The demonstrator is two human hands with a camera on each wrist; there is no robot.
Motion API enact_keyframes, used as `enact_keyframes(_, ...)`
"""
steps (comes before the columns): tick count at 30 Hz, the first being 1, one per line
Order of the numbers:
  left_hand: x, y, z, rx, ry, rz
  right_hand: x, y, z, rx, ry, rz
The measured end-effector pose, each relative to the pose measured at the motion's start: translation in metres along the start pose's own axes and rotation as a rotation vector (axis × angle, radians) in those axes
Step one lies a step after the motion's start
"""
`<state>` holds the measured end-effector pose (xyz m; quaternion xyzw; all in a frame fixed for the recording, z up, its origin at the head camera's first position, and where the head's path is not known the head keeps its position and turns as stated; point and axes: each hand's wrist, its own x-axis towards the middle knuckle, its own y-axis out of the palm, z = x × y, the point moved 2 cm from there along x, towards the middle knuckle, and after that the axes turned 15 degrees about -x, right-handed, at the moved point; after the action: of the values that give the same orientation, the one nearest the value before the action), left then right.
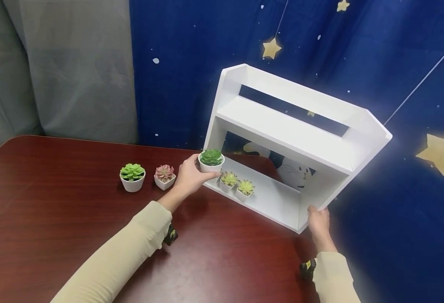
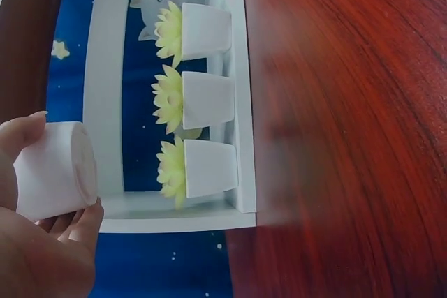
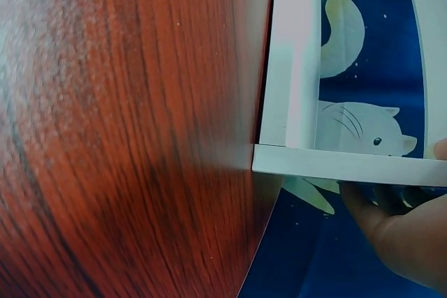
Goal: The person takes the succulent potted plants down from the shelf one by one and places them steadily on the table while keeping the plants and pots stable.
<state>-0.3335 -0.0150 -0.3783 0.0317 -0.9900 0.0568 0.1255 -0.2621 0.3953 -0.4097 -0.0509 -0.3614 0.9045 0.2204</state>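
Across the broad tabletop (image 1: 55, 227) it's dark reddish-brown wood all the way, grain streaking boldly in both wrist views, a pale patch of glare near the front and a rounded corner at the far left. Behind it, a grey curtain (image 1: 82, 75) fills the left of the room and meets a deep blue curtain (image 1: 184, 75) dotted with white specks and yellow stars (image 1: 271, 48), and there's a white cat (image 1: 292, 173) peeping through the back of the white shelf (image 1: 290, 130)! That two-tier unit stands angled on the right, one lower corner close to the table's edge. Now the left hand (image 1: 189, 173): thumb and fingers clamped round a dark green succulent (image 1: 211, 162) in a white pot, held up before the lower tier's left end, clear of the board. Well apart, the right hand (image 1: 318, 222) grips the right side panel low down, thumb inside, fingers outside. Three yellow-green succulents (image 2: 209, 99) line the lower tier, while a bright green succulent (image 1: 132, 177) and a pink succulent (image 1: 164, 176) sit near each other on the wood, further left.
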Motion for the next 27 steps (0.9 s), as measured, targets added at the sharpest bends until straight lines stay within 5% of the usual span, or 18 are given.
enact_keyframes(21,0.004,-0.006,-0.003,0.054,0.116,-0.021,0.001,0.001,-0.002,0.013,0.012,-0.022)
enact_keyframes(27,0.003,-0.011,-0.003,0.057,0.071,-0.029,0.0,0.001,0.0,0.026,0.014,-0.011)
